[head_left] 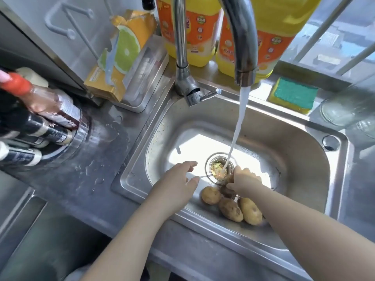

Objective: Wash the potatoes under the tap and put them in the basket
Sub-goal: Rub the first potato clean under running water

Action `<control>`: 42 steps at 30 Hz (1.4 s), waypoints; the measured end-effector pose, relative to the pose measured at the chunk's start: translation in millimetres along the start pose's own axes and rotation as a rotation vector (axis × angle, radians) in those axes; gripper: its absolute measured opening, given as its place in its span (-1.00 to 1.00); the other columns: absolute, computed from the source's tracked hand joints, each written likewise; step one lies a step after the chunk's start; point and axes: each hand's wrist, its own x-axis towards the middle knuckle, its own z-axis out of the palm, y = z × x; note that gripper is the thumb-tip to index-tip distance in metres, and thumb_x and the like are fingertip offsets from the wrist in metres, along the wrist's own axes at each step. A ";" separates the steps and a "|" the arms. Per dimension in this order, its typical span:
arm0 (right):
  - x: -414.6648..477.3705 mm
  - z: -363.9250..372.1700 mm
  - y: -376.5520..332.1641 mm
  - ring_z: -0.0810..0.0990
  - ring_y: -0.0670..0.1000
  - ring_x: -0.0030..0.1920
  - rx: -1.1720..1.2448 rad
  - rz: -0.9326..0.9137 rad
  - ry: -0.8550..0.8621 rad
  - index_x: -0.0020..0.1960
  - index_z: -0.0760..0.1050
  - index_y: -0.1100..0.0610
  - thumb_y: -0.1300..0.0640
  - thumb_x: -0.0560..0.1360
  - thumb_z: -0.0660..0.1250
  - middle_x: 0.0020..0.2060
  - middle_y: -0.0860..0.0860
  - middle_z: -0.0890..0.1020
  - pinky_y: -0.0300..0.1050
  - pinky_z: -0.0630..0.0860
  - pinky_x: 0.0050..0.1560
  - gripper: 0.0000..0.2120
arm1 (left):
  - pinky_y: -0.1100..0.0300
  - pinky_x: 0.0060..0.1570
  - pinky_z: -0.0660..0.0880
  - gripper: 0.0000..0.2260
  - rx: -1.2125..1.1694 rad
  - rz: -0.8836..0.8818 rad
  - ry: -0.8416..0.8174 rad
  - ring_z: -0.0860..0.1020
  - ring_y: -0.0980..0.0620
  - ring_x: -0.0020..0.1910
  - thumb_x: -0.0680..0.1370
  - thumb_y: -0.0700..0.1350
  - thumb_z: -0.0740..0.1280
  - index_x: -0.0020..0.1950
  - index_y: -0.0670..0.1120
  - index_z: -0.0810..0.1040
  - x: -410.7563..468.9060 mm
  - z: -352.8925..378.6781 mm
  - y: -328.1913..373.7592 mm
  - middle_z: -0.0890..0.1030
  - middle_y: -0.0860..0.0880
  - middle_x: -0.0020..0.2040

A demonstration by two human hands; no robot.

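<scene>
Water runs from the tap [242, 47] in a white stream [236, 128] that falls into the drain [220, 166] of the steel sink [284, 138]. The drain strainer holds some food scraps.

The right hand [242, 182] reaches into the sink just right of the drain, fingers curled down around a potato [228, 188]. This held potato is dark and wet, mostly hidden under the hand, so its long axis cannot be told. It sits beside the stream, at the drain's near-right edge.

The left hand [179, 179] hovers over the sink's left part, fingers spread and loosely open, holding nothing. Its fingertips point toward the drain.

Three more potatoes lie on the sink floor near the front wall, below the right hand. The left potato [211, 194] is roundish. The middle potato [230, 209] and the right potato [250, 210] are oblong and lie side by side, touching, their long axes running from the drain toward the near-right corner.

On the table behind the sink stand two yellow bottles [194, 31] with orange labels, and a yellow-green sponge [292, 94] lies to the right of the tap. An orange carton [121, 51] leans in a tray at the left, and dark bottles [40, 126] crowd the far left. The table left of the sink is wet.
</scene>
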 end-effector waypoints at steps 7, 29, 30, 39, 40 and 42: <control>-72.8 -66.4 -12.8 0.53 0.09 -0.13 1.022 -0.144 -0.194 -0.02 0.54 0.07 0.00 0.63 0.32 -0.10 0.11 0.60 -0.05 0.49 -0.05 -0.85 | 0.12 0.22 0.49 -0.62 -0.314 -0.184 -0.042 0.53 0.01 0.25 0.65 0.03 0.23 0.47 0.04 0.40 22.4 29.9 23.0 0.51 0.02 0.36; -135.6 -106.6 -44.5 0.48 0.09 -0.13 1.399 -0.500 0.025 0.15 0.44 0.26 0.00 0.51 0.30 -0.13 0.13 0.50 -0.10 0.42 -0.19 -0.64 | 0.07 -0.21 0.50 -0.66 -1.220 -0.224 0.010 0.60 -0.12 -0.18 0.71 0.00 0.14 0.07 -0.19 0.60 30.3 17.1 106.5 0.66 -0.20 -0.10; -135.1 -108.3 -46.0 0.43 0.11 -0.17 1.401 -0.496 0.043 0.03 0.46 0.27 -0.02 0.53 0.27 -0.19 0.14 0.47 -0.09 0.37 -0.23 -0.68 | 0.11 -0.27 0.49 -0.69 -1.181 -0.177 0.022 0.59 -0.08 -0.22 0.71 -0.03 0.14 0.07 -0.19 0.59 29.9 19.3 104.6 0.63 -0.18 -0.14; -131.5 -109.8 -47.6 0.47 0.02 -0.22 1.611 -0.371 -0.040 0.07 0.60 0.14 0.12 0.69 0.12 -0.30 0.05 0.55 0.02 0.43 -0.01 -0.72 | 0.08 0.03 0.54 -0.64 -1.031 0.076 0.037 0.64 -0.05 0.07 0.57 -0.05 0.39 0.36 -0.08 0.51 37.7 27.6 89.5 0.67 -0.17 0.15; -131.6 -109.9 -45.6 0.50 0.02 -0.17 1.606 -0.434 -0.049 0.15 0.59 0.14 0.14 0.69 0.12 -0.21 0.07 0.58 -0.02 0.46 -0.02 -0.74 | 0.08 -0.06 0.56 -0.73 -1.054 0.044 0.081 0.64 -0.06 -0.03 0.59 -0.09 0.37 0.28 -0.09 0.56 40.0 25.3 93.4 0.68 -0.16 0.03; -129.5 -108.8 -39.8 0.57 0.04 -0.04 1.575 -0.550 -0.076 0.36 0.48 0.11 0.16 0.72 0.12 0.00 0.14 0.60 -0.04 0.55 0.03 -0.72 | 0.11 -0.25 0.54 -0.81 -1.094 -0.048 0.125 0.60 -0.08 -0.22 0.61 -0.12 0.32 0.17 -0.13 0.61 44.5 19.6 100.5 0.64 -0.16 -0.16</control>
